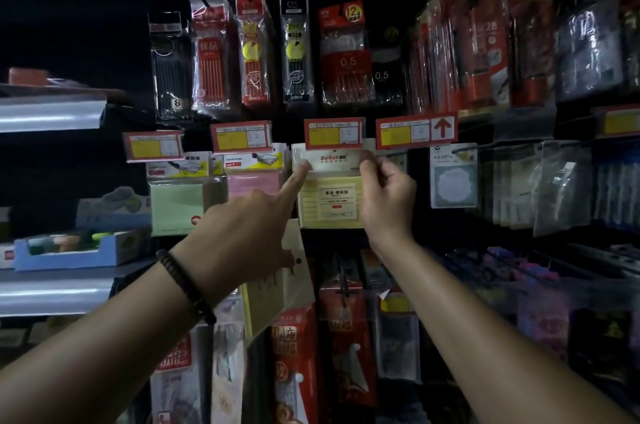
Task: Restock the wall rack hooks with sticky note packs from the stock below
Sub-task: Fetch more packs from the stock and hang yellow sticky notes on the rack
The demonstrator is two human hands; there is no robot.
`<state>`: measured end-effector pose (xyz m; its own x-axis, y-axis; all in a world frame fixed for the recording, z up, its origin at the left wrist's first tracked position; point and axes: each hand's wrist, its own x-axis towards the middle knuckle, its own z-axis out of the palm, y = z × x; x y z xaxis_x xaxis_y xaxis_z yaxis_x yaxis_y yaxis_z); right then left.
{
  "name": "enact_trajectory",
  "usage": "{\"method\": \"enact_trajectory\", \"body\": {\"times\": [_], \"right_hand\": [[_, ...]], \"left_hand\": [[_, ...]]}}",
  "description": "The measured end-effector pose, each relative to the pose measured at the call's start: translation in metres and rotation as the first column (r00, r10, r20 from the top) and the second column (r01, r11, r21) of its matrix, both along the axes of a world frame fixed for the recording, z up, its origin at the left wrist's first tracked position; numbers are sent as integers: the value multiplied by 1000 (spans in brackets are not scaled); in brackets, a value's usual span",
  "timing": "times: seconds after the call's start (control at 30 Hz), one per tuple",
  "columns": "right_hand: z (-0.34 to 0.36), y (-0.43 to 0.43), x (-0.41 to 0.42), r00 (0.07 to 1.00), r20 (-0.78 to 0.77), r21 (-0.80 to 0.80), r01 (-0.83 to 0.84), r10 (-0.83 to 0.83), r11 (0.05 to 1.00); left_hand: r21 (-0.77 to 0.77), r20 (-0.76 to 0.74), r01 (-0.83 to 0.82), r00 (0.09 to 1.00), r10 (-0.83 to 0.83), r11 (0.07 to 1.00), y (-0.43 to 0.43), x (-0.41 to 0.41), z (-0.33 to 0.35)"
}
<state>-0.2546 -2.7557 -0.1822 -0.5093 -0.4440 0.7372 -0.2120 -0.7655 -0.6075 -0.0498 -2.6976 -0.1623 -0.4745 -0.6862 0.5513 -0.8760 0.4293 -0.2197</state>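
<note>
Yellow sticky note pack [330, 205], under price tag [334, 133]: right hand [388, 195] pinches header's right edge; left hand [239, 233] forefinger [294, 178] touches header's left, grips second pack [265, 302]

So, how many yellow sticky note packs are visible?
2: the upper pack, pinched by the right hand; the lower pack, held by the left hand. Others may hide behind.

Stationery shop, display wall. Sealed pen packs [210, 56] hang in rows from hooks across the upper centre of the frame; sticky note packs [330, 202] hang in the row beneath. Red-and-yellow price labels [334, 134] front the hooks, and one at centre right bears a red arrow [444, 127]. Metal shelves [52, 115] at the left edge carry boxed goods [69, 252].
</note>
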Motion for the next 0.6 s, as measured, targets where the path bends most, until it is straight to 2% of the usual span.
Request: {"method": "enact_trajectory", "body": {"times": [0.37,0.6], "right_hand": [[13,1,4,996,58,77,66,-71,995],[15,-5,1,990,50,252,115,-131,961]], "left_hand": [[-7,-10,27,1000,-27,1000,-17,-4,11],[64,-21,4,1000,-2,998,-14,-6,9]]}}
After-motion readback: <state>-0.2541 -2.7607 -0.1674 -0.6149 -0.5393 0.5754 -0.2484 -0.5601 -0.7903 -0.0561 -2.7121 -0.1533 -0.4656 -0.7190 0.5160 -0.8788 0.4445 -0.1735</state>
